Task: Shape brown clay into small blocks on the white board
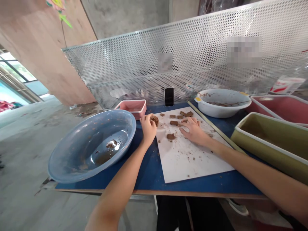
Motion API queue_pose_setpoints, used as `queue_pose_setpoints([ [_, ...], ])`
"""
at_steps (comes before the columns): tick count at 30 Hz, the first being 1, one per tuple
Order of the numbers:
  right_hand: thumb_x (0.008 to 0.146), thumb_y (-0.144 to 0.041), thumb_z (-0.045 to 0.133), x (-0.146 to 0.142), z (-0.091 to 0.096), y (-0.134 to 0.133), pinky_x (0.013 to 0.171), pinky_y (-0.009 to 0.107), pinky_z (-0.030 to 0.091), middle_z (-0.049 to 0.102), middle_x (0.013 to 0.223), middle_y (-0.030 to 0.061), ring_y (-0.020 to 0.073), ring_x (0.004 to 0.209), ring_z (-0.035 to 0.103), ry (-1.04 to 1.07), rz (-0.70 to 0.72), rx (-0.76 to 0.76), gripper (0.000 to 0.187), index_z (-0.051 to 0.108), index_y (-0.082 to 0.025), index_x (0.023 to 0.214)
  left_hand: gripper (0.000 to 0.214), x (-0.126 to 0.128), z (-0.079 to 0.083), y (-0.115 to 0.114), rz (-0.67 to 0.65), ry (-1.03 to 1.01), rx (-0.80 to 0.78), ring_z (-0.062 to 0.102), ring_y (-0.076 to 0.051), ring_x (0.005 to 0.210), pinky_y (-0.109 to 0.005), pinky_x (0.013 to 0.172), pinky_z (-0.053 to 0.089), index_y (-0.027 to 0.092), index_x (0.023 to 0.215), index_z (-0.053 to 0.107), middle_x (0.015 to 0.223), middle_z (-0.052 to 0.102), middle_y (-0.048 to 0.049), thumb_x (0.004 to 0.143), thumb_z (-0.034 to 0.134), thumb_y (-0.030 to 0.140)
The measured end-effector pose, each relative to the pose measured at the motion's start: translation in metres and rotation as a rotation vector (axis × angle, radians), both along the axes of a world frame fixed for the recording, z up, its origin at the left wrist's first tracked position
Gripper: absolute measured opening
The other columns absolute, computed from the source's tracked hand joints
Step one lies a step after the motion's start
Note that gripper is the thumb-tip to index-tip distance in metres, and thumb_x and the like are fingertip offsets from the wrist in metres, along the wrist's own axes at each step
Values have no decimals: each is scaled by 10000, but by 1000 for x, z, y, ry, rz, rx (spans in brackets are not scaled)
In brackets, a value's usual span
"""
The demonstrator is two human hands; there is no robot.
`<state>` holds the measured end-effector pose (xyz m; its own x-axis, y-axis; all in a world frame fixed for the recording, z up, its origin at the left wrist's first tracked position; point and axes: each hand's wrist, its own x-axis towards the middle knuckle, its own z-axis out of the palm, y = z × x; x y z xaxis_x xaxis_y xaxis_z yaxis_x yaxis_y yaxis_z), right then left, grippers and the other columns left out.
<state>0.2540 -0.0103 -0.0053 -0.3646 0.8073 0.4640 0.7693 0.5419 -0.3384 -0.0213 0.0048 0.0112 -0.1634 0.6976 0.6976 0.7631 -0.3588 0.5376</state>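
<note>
Looks like a rough workshop. Shows a bare concrete floor (26, 199), a plain grey wall (130, 14) and a window (16, 69) at far left. Has a blue desk (148, 163) backed by a perforated metal screen (130, 57), with basins (69, 144), tubs (271, 141) and a white board (176, 165) strewn with brown lumps (174, 123) and crumbs (193, 158).

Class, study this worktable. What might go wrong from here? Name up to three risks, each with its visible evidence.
1. The brown lump in the left hand may crumble: loose bits dot the white board.
2. The right hand is right by small brown pieces, so it might knock or squash one.
3. The blue basin seems to jut past the left edge of the table with what looks like murky liquid inside; a bump could spill it.
</note>
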Motion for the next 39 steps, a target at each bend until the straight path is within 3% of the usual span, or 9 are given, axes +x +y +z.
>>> queue_pose_setpoints([
  [6,1063,-386,527,-15,36,20,989,529,434,720,1238,145,364,1204,609,-98,48,-3,303,775,-248,1168,686,-10,-5,9,2,-209,-44,625,-303,1384,-500,1268,449,150,1361,700,1380,737,-149,788,449,-132],
  [12,1082,-379,580,-67,66,55,877,397,375,798,1060,88,265,953,706,-318,191,-15,243,754,-213,1116,818,-11,-10,8,-90,-202,-110,661,-268,1407,-459,1277,472,134,1479,631,1381,758,-163,752,427,-182],
  [17,1068,-452,651,-111,61,59,935,418,319,790,1150,183,333,1064,701,-487,236,109,328,747,-144,1132,856,-14,-8,5,-147,-246,-216,711,-252,1368,-421,1195,554,200,1581,546,1435,757,-133,809,467,-162],
  [21,1064,-437,642,-127,55,58,980,447,293,786,1141,223,354,1068,690,-584,239,204,372,751,-101,1182,851,-14,-4,3,-125,-305,-252,738,-255,1328,-414,1161,578,211,1626,499,1379,790,-125,846,480,-131],
  [30,1064,-371,634,-131,50,70,967,438,288,796,1058,190,329,988,695,-696,285,292,317,771,-94,1135,789,-11,-1,6,-78,-299,-283,741,-249,1329,-395,1168,567,174,1600,523,1371,792,-136,869,463,-113],
  [39,1059,-153,521,-128,51,64,976,451,317,798,1088,164,314,1032,675,-715,328,329,260,777,-148,1099,738,-15,-3,15,-60,-270,-288,759,-278,1300,-415,1157,568,136,1563,538,1283,823,-162,855,525,-70],
])
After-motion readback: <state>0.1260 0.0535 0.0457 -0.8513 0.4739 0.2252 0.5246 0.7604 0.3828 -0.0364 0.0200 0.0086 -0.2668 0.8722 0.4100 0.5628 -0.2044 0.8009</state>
